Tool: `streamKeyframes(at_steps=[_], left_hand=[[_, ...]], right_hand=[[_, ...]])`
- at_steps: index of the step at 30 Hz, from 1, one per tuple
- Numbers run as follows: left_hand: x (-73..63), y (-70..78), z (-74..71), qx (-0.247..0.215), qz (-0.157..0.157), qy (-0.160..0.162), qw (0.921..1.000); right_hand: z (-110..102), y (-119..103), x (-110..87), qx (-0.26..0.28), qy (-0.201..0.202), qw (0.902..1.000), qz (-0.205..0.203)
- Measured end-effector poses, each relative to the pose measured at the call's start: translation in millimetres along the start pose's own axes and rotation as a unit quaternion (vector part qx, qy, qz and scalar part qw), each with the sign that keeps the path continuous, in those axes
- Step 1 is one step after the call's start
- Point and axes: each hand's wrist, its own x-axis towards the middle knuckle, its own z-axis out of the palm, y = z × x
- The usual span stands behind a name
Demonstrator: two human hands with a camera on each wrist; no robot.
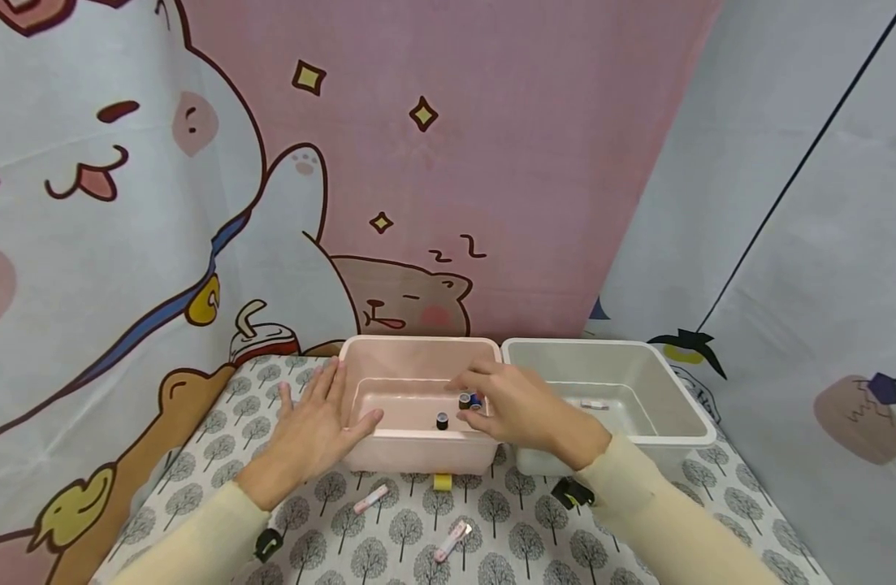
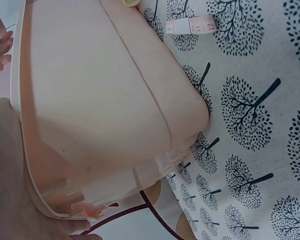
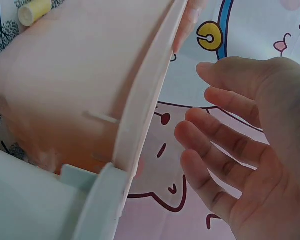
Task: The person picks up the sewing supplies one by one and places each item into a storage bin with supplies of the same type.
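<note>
My left hand (image 1: 312, 426) rests with spread fingers at the left rim of a pink plastic bin (image 1: 426, 453). Over the bin's right side hovers my right hand (image 1: 517, 406), its fingers loosely bent. In the right wrist view that hand (image 3: 240, 145) has nothing between thumb and fingers. Inside the pink bin lie small thread spools: a black one (image 1: 442, 421) near the front wall, and a dark one (image 1: 465, 401) beside a blue one (image 1: 476, 400), close to the right fingertips.
A pale grey-green bin (image 1: 586, 348) stands against the pink one's right, with a small whitish strip (image 1: 595, 405) inside. In front lie a yellow spool (image 1: 443, 483) and two rolled tape measures, one left (image 1: 371, 499) and one nearer (image 1: 452, 542), on the tree-print cloth (image 1: 370, 556).
</note>
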Motion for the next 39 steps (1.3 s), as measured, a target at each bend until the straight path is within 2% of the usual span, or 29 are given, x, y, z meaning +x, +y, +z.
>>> streamKeyframes(at_steps=[9,16,22,34,39], left_hand=[[0.7,0.1,-1.0,-0.001,0.003,-0.001,1.0000],[1.6,0.9,-2.6,-0.001,0.003,-0.002,1.0000],[1.4,1.5,-2.7,-0.005,0.001,-0.005,1.0000],[1.7,1.0,-3.1,-0.011,-0.004,-0.011,0.9999],[1.5,1.0,-2.5,-0.009,-0.006,-0.011,0.9999]], right_hand=[[2.8,-5.1,-18.7,0.031,0.002,0.9995,-0.011],[11.0,-8.0,-29.2,0.032,0.031,0.9982,-0.041],[15.3,-12.9,-40.3,0.066,0.016,0.9966,-0.046],[33.8,-15.4,-59.5,0.066,0.026,0.9941,-0.082],[43.9,-16.1,-68.6,0.068,0.012,0.9947,-0.075]])
